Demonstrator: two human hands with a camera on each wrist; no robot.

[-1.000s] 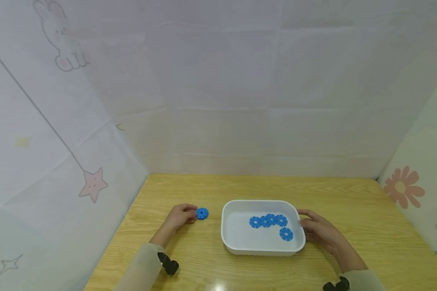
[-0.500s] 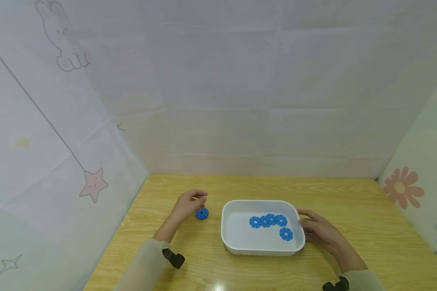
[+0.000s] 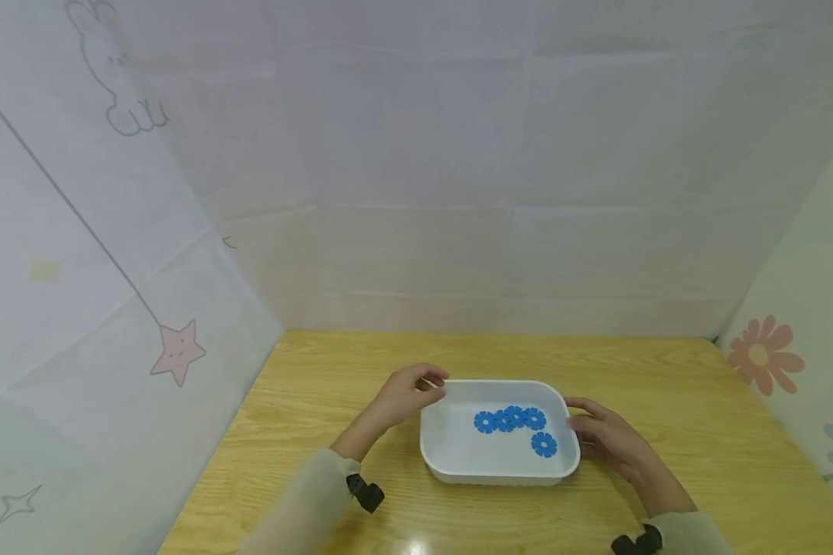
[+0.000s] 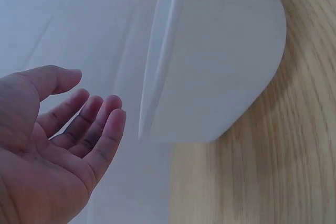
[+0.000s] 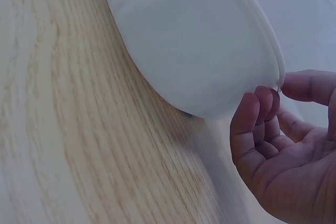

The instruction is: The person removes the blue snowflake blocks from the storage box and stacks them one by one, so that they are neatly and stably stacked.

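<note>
In the head view a white plastic tray [image 3: 451,455] stands on the table with several blue snowflake building discs [image 3: 544,445] lying inside, most overlapping in a row. My left hand [image 3: 408,395] hovers at the tray's back left corner, fingertips close over the rim. The left wrist view shows this hand [image 4: 63,145] palm up to the camera, fingers loosely bent, holding nothing. My right hand [image 3: 607,439] grips the tray's right end. In the right wrist view its thumb is at the rim and its fingers [image 5: 245,116] are against the outer wall.
A wooden table [image 3: 305,354] carries the tray. Printed white cloth walls [image 3: 416,231] enclose it at the back and both sides. Black straps [image 3: 365,493] with small devices sit on both wrists.
My left hand has risen off the blue discs on the table and moved right to the tray's rim, now covering the spot where they lay. The right hand keeps its place.
</note>
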